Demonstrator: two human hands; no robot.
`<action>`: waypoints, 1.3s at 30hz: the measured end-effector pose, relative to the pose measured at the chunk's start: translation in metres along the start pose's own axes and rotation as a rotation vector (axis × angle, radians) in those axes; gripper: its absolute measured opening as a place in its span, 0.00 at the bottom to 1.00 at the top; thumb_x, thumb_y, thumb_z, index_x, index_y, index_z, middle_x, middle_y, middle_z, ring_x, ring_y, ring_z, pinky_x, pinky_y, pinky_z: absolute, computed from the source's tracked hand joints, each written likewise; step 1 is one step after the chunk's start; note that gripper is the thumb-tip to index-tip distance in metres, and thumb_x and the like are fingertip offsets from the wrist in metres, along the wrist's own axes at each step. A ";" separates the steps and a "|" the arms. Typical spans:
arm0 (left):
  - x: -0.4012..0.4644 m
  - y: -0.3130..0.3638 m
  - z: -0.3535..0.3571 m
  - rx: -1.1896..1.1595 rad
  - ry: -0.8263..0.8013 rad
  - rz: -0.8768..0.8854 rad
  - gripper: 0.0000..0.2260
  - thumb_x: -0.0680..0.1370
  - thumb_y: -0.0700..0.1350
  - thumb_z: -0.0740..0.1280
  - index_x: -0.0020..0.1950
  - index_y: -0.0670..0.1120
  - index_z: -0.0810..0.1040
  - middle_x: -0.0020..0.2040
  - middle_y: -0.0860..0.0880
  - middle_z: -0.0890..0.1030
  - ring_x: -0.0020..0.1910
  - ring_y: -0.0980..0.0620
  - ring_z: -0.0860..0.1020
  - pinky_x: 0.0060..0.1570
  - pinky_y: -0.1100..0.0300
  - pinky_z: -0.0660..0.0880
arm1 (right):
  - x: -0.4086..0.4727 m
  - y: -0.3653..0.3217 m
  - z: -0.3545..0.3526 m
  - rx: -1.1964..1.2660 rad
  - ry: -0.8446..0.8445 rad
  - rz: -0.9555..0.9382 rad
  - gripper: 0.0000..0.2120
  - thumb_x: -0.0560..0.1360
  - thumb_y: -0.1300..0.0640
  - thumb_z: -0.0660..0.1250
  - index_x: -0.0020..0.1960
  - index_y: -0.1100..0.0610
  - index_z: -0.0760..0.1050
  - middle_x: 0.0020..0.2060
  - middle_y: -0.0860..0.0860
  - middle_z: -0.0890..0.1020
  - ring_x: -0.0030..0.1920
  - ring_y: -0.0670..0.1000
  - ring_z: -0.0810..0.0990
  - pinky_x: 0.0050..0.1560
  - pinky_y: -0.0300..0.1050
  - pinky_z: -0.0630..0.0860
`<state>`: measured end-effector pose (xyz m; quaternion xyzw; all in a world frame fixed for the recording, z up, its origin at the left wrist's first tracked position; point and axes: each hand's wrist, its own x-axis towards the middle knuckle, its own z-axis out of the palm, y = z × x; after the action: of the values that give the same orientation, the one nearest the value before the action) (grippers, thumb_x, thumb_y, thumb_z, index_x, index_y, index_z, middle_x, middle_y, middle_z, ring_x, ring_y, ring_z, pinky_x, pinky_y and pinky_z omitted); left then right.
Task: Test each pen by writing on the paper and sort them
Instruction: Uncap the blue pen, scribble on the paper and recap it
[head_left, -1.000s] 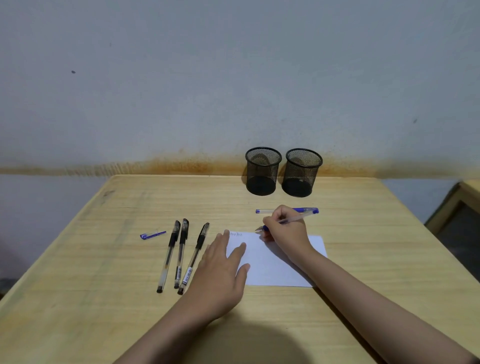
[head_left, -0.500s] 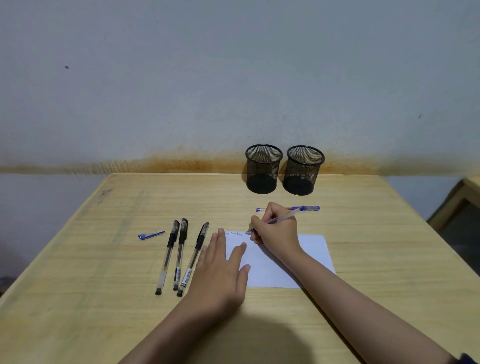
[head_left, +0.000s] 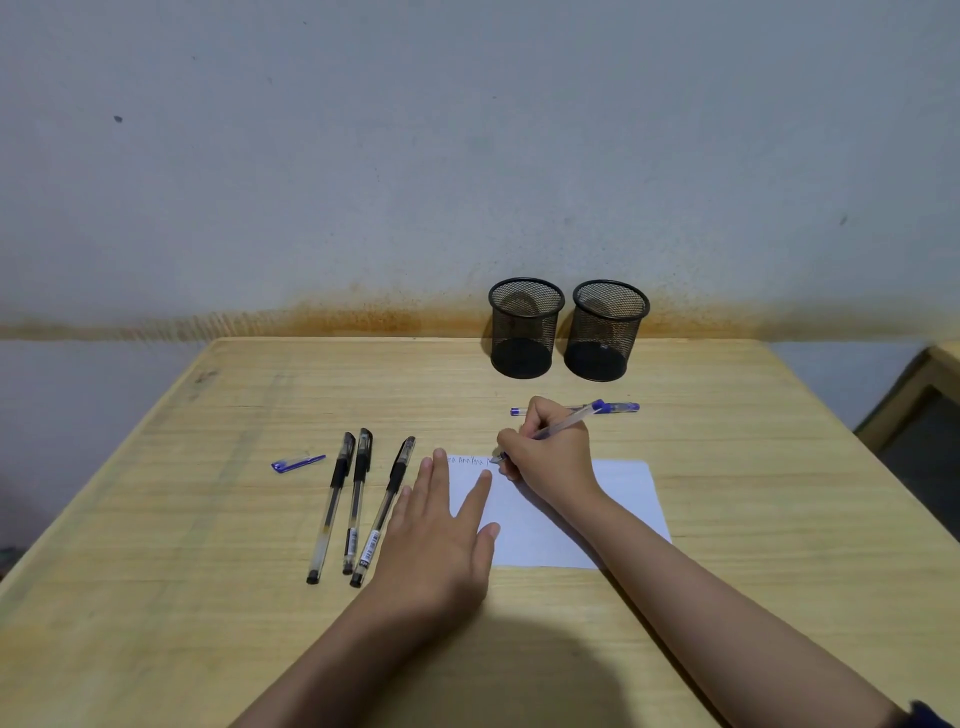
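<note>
Nearest you, your left hand (head_left: 441, 540) lies flat with straight fingers pressing the white sheet of paper (head_left: 566, 512) onto the pale wooden table (head_left: 208, 597), while your right hand (head_left: 553, 457) pinches a clear blue-ink pen (head_left: 563, 423), its tip on the sheet's top edge at 12 o'clock, mid-test. Judge the mark, then choose one of two black mesh cups (head_left: 524, 327). Three black-capped pens (head_left: 358, 499) and one loose blue cap (head_left: 297, 461) wait at 9 o'clock; one more capped blue pen (head_left: 618, 408) lies beyond.

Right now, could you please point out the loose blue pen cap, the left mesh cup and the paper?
loose blue pen cap (head_left: 297, 462), head view, middle of the cap.
left mesh cup (head_left: 524, 332), head view, front wall.
paper (head_left: 631, 493), head view, bare right part.
</note>
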<state>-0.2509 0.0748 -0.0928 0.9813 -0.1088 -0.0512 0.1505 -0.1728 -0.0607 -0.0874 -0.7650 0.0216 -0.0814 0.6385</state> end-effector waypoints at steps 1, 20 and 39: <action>0.000 0.000 0.000 0.003 -0.001 -0.001 0.25 0.81 0.55 0.46 0.76 0.56 0.42 0.76 0.45 0.33 0.74 0.49 0.32 0.73 0.53 0.37 | 0.000 0.000 -0.001 0.003 -0.003 0.005 0.11 0.70 0.70 0.66 0.34 0.62 0.66 0.26 0.61 0.73 0.22 0.51 0.78 0.27 0.45 0.75; 0.000 0.000 -0.001 0.013 -0.014 -0.013 0.25 0.81 0.56 0.45 0.76 0.57 0.41 0.76 0.46 0.33 0.74 0.49 0.32 0.73 0.52 0.38 | 0.001 0.003 -0.002 -0.064 0.066 -0.033 0.13 0.70 0.69 0.68 0.32 0.61 0.66 0.28 0.62 0.73 0.29 0.58 0.80 0.25 0.42 0.76; -0.008 -0.015 -0.021 -0.269 0.343 0.103 0.21 0.79 0.53 0.57 0.72 0.55 0.62 0.75 0.58 0.52 0.73 0.63 0.46 0.72 0.60 0.44 | 0.006 0.007 -0.006 0.307 0.121 0.089 0.14 0.73 0.67 0.69 0.33 0.60 0.67 0.26 0.60 0.74 0.26 0.54 0.77 0.29 0.45 0.76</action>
<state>-0.2524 0.0967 -0.0771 0.9399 -0.1236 0.1103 0.2987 -0.1669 -0.0692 -0.0925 -0.6504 0.0814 -0.1012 0.7484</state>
